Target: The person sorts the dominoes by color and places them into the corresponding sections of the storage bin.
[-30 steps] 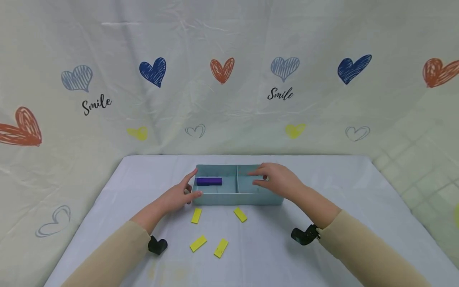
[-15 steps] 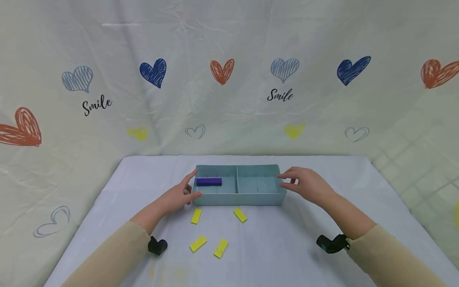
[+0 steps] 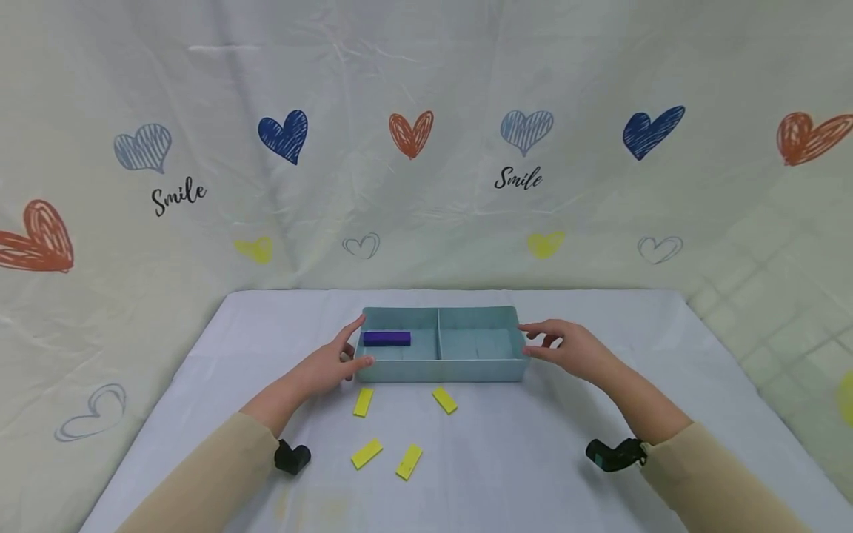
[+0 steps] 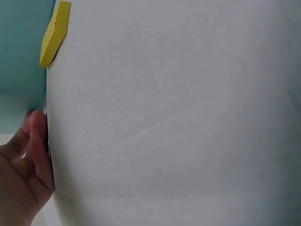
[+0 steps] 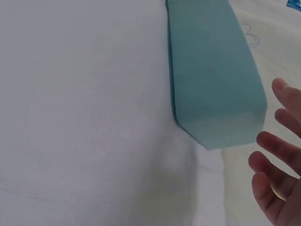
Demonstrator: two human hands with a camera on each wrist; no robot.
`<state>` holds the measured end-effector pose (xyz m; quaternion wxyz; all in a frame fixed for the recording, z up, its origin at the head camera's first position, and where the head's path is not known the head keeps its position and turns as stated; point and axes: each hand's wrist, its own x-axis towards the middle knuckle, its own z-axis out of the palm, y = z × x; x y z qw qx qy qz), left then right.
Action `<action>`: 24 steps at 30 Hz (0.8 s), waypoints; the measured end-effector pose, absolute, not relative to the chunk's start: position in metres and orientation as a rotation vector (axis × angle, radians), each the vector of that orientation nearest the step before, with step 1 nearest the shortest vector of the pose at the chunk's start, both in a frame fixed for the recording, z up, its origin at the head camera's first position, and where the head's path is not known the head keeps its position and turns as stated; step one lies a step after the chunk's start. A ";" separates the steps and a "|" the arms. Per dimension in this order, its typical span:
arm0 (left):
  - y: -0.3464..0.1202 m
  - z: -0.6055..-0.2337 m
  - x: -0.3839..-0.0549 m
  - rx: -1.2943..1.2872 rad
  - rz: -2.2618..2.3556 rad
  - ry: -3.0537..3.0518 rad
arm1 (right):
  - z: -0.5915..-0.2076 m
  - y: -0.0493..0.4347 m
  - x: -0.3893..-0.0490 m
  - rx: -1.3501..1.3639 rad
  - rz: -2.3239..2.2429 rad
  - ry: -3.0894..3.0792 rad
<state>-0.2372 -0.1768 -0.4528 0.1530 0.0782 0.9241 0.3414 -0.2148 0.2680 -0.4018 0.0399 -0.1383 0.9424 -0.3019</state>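
Observation:
A pale teal box (image 3: 440, 371) with two compartments stands on the table. Inside its left compartment, toward the left, lies a purple rectangular block (image 3: 387, 339). My left hand (image 3: 326, 364) holds the box's left end, index finger at the back corner and thumb at the front one. At the right end is my right hand (image 3: 573, 348), thumb and index finger apart, their tips at the rim; it holds nothing. In the right wrist view the fingers of the right hand (image 5: 282, 160) look loosely bent beside the box (image 5: 216, 61); contact is hard to tell.
Several flat yellow blocks lie in front of the box: one yellow block (image 3: 363, 402) near its left part, another yellow block (image 3: 444, 400) near its middle, others closer to me. A white cloth (image 3: 493, 459) covers the table. A curtain with printed hearts (image 3: 411, 135) hangs behind.
My right hand has moved from over the right compartment out to the box's right end. The left hand, the blocks and the box stay in place.

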 end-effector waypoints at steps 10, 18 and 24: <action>-0.179 -0.452 -0.236 0.268 0.998 2.641 | -0.436 0.277 -0.226 -0.333 -1.097 2.732; -0.179 -0.450 -0.235 0.258 1.001 2.644 | -0.442 0.277 -0.228 -0.344 -1.162 2.640; -0.178 -0.451 -0.236 0.254 1.009 2.638 | -0.439 0.275 -0.230 -0.347 -1.137 2.623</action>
